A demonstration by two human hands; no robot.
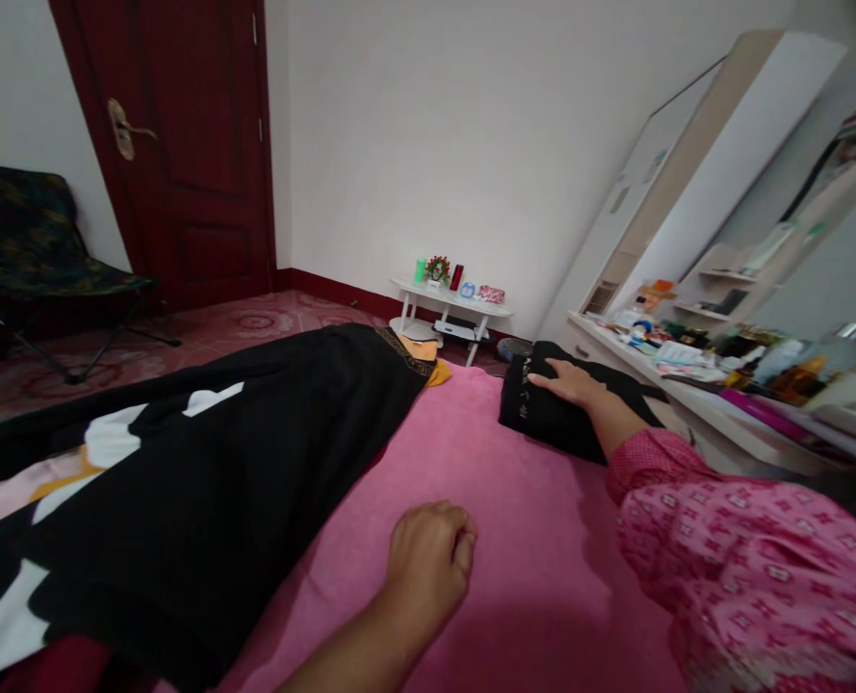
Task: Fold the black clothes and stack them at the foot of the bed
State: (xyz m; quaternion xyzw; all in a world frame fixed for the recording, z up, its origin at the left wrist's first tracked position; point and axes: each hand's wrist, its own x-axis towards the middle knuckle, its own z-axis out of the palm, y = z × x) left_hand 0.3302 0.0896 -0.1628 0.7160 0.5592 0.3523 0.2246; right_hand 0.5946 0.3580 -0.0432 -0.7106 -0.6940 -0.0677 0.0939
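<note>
My right hand (570, 381) lies flat on a folded black garment (564, 423), its fingers stretched out over the top. Light lettering or trim runs down the garment's left end. My left hand (431, 549) is curled into a loose fist over the pink blanket (514, 520), and no object shows in it. Whether it touches the blanket I cannot tell. To its left a long black garment (275, 433) is spread out, with white patches and a gold-patterned edge at its far end. Orange cloth (426, 351) shows inside that end.
On the right stands a white dressing table (615, 351) crowded with bottles, beside a mirror. A low white table (471, 303) with a flower pot is against the far wall. At left are a camouflage folding chair (30, 226) and a closed dark red door (182, 144).
</note>
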